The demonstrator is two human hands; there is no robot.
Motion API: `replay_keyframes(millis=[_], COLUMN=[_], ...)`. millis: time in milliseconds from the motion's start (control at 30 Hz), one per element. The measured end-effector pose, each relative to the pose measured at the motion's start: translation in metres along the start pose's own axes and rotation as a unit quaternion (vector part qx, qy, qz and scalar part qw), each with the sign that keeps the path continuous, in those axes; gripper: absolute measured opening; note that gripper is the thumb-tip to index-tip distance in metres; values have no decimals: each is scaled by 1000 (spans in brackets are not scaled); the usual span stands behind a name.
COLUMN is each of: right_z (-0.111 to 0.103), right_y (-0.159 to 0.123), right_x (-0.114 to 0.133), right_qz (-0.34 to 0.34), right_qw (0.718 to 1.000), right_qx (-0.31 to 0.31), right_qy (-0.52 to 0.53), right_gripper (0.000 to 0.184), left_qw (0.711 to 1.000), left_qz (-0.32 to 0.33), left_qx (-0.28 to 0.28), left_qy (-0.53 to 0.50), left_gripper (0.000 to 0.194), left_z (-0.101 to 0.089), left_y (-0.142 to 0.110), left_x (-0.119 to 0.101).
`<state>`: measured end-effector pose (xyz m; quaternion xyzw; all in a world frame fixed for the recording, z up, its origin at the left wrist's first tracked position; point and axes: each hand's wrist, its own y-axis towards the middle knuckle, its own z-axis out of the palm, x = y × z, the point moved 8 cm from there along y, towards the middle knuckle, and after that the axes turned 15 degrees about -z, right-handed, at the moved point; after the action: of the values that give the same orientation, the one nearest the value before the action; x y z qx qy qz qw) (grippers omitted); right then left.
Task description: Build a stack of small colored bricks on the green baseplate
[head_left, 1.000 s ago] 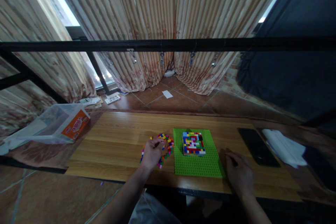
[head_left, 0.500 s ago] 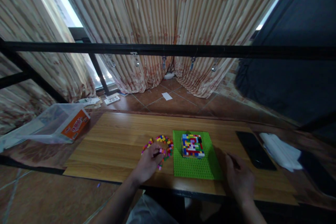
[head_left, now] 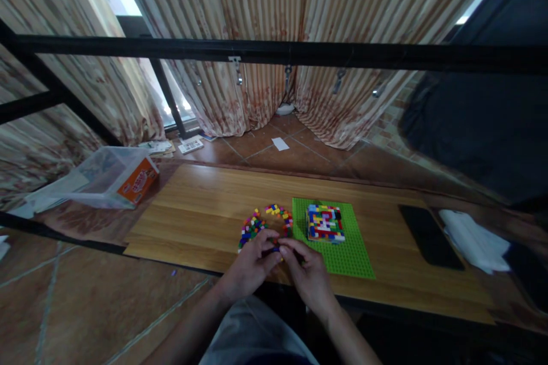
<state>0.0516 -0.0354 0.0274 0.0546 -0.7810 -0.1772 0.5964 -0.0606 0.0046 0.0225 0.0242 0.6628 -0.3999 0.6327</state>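
Note:
My left hand (head_left: 252, 262) and my right hand (head_left: 307, 274) meet over the near edge of the board, fingertips pinched close together. Small toy bricks (head_left: 276, 244), dark and reddish, show between the fingers; their exact shape is too small to make out. Just beyond my hands lies a loose pile of colourful toy bricks (head_left: 252, 225), partly hidden by my left hand. To the right, a green baseplate (head_left: 357, 251) carries a square multicoloured brick structure (head_left: 325, 223).
The wooden board (head_left: 192, 199) holds a black phone-like slab (head_left: 430, 236) on its right. Beyond that lies a white cloth-like bundle (head_left: 475, 239). A clear plastic box (head_left: 103, 177) with an orange label stands at left. A black metal bar (head_left: 257, 50) crosses ahead, before curtains.
My right hand has moved left from beside the baseplate to meet my left hand. The left hand's pink and orange bricks no longer show. The camera view has shifted.

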Motion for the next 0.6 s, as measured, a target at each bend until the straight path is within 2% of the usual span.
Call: replay_keyframes(millis=[267,500,600], right_z=[23,29,32], right_y=[-3,6,12], right_x=[-11,-21,-22], right_qz=[52,95,103], right_qw=[997,991,990], right_qx=[-27,-34,-19], right_qy=[46,91,91], right_gripper=[32,34,36], left_qw=[999,995,994], left_qz=[26,15,7], left_qx=[9,19,12], left_qy=[-46,-97,-108], left_gripper=[33,38,38], left_z=[-10,-18,-22], left_y=[8,12,13], left_x=[17,15,16])
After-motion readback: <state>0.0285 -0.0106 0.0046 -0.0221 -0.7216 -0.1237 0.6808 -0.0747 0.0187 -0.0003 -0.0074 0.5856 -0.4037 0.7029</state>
